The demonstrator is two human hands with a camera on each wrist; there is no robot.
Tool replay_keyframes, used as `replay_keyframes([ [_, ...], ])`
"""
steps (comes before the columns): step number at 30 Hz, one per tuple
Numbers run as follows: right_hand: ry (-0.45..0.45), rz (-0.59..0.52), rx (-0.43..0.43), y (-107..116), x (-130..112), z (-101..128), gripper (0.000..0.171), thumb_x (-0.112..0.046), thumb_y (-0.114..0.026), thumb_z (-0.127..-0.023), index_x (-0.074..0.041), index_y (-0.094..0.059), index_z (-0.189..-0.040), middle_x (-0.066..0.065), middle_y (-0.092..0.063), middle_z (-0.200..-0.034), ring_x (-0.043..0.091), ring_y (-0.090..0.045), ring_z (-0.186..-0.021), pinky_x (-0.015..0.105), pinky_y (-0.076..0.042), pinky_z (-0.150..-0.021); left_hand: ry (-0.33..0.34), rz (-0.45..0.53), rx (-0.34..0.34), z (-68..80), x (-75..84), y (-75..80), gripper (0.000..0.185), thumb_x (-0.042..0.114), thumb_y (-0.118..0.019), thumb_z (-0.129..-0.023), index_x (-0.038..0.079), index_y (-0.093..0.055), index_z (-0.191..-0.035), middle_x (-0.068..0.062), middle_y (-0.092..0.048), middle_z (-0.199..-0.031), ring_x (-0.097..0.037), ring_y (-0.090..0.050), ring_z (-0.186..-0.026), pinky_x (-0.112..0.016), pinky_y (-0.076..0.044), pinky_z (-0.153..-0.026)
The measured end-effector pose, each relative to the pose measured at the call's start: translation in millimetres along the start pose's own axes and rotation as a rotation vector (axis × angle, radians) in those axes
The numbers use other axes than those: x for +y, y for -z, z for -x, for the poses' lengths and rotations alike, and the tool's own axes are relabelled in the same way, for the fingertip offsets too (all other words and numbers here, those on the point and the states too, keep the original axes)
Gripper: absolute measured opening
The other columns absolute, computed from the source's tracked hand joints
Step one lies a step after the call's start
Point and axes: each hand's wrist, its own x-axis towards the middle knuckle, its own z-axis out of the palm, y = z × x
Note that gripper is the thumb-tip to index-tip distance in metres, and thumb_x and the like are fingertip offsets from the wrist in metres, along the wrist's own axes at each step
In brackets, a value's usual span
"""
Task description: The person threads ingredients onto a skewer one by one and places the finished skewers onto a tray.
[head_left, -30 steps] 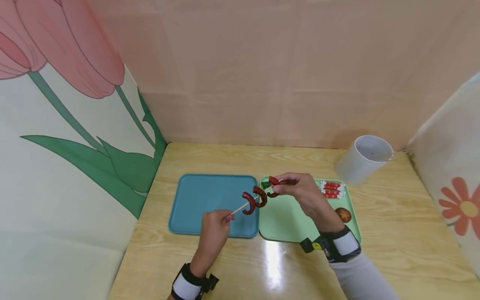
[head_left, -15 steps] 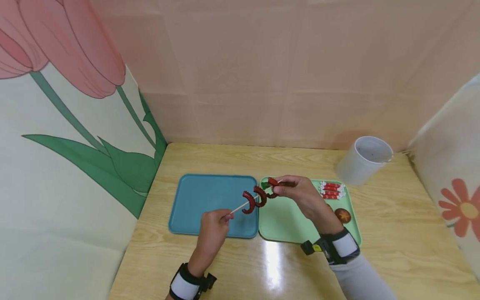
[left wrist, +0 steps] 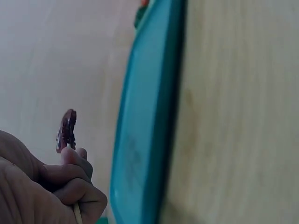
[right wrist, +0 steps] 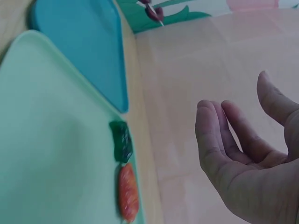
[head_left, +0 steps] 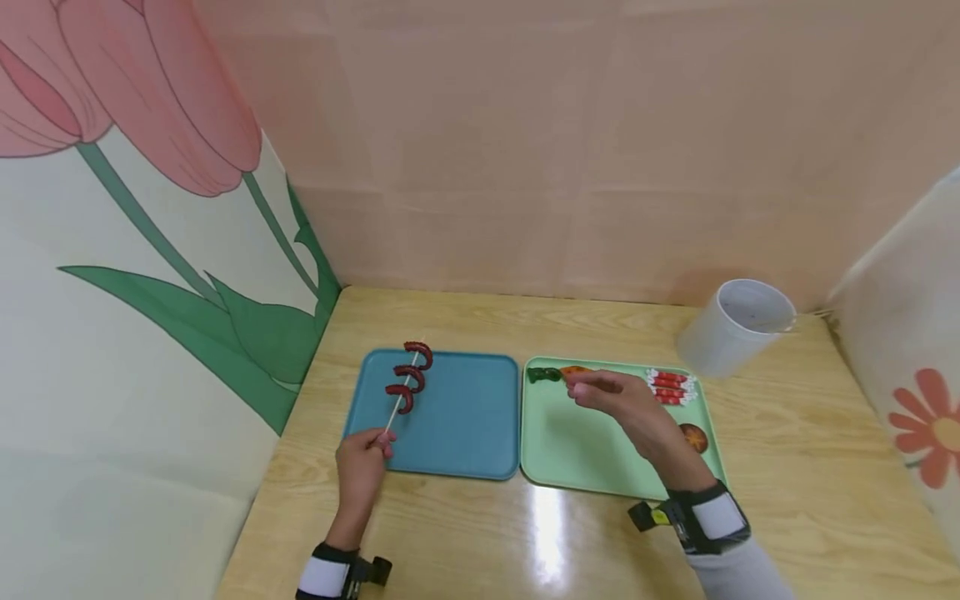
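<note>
My left hand [head_left: 362,467] grips the lower end of a thin wooden skewer [head_left: 392,412] over the near left of the blue tray [head_left: 457,442]. Three curved, dark red sausage pieces [head_left: 409,378] are threaded along it, spaced apart. In the left wrist view the fingers [left wrist: 77,186] curl round the stick. My right hand [head_left: 630,408] is over the green tray [head_left: 577,450], holding nothing. Its thumb stands apart from the gently bent fingers in the right wrist view. Nearest to it are an orange piece [right wrist: 128,192] and a dark green piece [right wrist: 122,142] at the tray's far edge.
Several red pieces with white ends [head_left: 671,387] lie at the green tray's far right, and a brown round piece [head_left: 693,437] nearer. A whitish cup [head_left: 716,337] stands behind at the right, a thin stick protruding from it. A fabric backdrop [head_left: 525,208] closes off the table's back.
My right hand has let go of the sausage at the skewer's tip and moved slightly right. My left hand has swung the loaded skewer left over the blue tray, its tip now pointing away.
</note>
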Motion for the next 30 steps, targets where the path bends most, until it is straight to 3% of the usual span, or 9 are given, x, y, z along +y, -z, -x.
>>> replay_keyframes([
  [4, -0.026, 0.01, 0.003, 7.5, 9.9, 7.7, 0.052, -0.04, -0.065, -0.1, -0.004, -0.062, -0.138, 0.016, -0.067, -0.134, 0.022, -0.066, -0.118, 0.048, -0.047, -0.112, -0.049, -0.089, 0.059, -4.7, -13.0, 7.3, 0.02, -0.006, -0.059, -0.093, -0.006, -0.077, -0.085, -0.013, -0.068, -0.066, -0.015, -0.055, -0.06, -0.022, -0.041, -0.051],
  [7, -0.061, -0.005, -0.003, 10.4, 16.7, 12.4, 0.052, -0.041, -0.064, -0.1, -0.006, -0.061, -0.138, 0.016, -0.065, -0.138, 0.022, -0.066, -0.121, 0.056, -0.04, -0.116, -0.095, -0.164, 0.095, -8.0, -19.1, 9.2, 0.02, -0.008, -0.058, -0.091, -0.006, -0.076, -0.084, -0.017, -0.072, -0.072, -0.02, -0.059, -0.061, -0.025, -0.043, -0.051],
  [14, -0.11, -0.017, -0.014, 12.5, 28.8, 16.1, 0.053, -0.041, -0.069, -0.097, -0.003, -0.064, -0.134, 0.008, -0.073, -0.128, 0.015, -0.07, -0.113, 0.045, -0.048, -0.111, -0.144, -0.28, 0.171, -10.6, -28.1, 6.1, 0.018, -0.007, -0.059, -0.09, -0.007, -0.073, -0.079, -0.024, -0.072, -0.074, -0.038, -0.068, -0.065, -0.049, -0.051, -0.051],
  [18, -0.129, -0.015, -0.02, 14.6, 34.6, 18.6, 0.054, -0.042, -0.069, -0.097, -0.004, -0.064, -0.134, 0.007, -0.073, -0.128, 0.019, -0.069, -0.117, 0.048, -0.047, -0.112, -0.13, -0.363, 0.171, -10.2, -30.7, 3.2, 0.014, -0.006, -0.06, -0.091, -0.008, -0.068, -0.08, -0.025, -0.069, -0.07, -0.041, -0.068, -0.063, -0.051, -0.05, -0.049],
  [23, -0.115, 0.005, -0.013, 19.7, 42.3, 24.4, 0.055, -0.042, -0.067, -0.098, -0.003, -0.063, -0.136, 0.009, -0.072, -0.129, 0.02, -0.069, -0.117, 0.047, -0.049, -0.111, -0.112, -0.571, 0.155, -10.4, -24.8, 2.6, 0.012, 0.002, -0.065, -0.093, -0.006, -0.065, -0.084, -0.027, -0.068, -0.073, -0.047, -0.067, -0.064, -0.056, -0.052, -0.051],
  [28, -0.102, 0.008, -0.011, 24.4, 46.2, 27.5, 0.053, -0.039, -0.066, -0.099, -0.001, -0.061, -0.137, 0.009, -0.072, -0.129, 0.012, -0.07, -0.112, 0.035, -0.052, -0.105, -0.124, -0.724, 0.145, -12.1, -12.4, 4.1, 0.014, -0.003, -0.064, -0.086, -0.004, -0.065, -0.072, -0.023, -0.066, -0.069, -0.044, -0.066, -0.063, -0.055, -0.052, -0.051],
  [30, -0.097, 0.011, -0.015, 24.8, 46.3, 28.0, 0.054, -0.038, -0.066, -0.1, -0.001, -0.06, -0.138, 0.01, -0.071, -0.13, 0.012, -0.07, -0.113, 0.037, -0.051, -0.106, -0.114, -0.764, 0.127, -13.4, -9.6, 3.8, 0.014, -0.005, -0.062, -0.083, -0.004, -0.065, -0.069, -0.022, -0.065, -0.069, -0.043, -0.067, -0.064, -0.054, -0.053, -0.051],
])
